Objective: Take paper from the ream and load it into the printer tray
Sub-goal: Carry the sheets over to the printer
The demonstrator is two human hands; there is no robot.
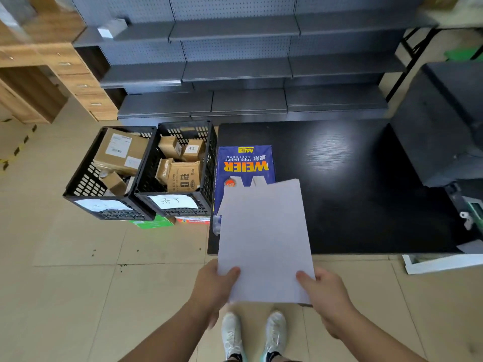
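A stack of white paper (264,239) is held flat in front of me, over the near left edge of the black table (366,184). My left hand (214,286) grips its near left corner with the thumb on top. My right hand (326,293) grips the near right corner the same way. The blue ream of copy paper (245,165) lies on the table's left side, its near end open and partly hidden by the sheets. A dark printer (449,121) stands at the table's right end; its tray is not clearly visible.
Two black crates (138,202) with cardboard boxes stand on the floor left of the table. Grey shelving (235,71) runs behind. Wooden drawers (86,82) are at the far left. A white flat object (441,263) lies on the floor at the right. My shoes (253,335) are below.
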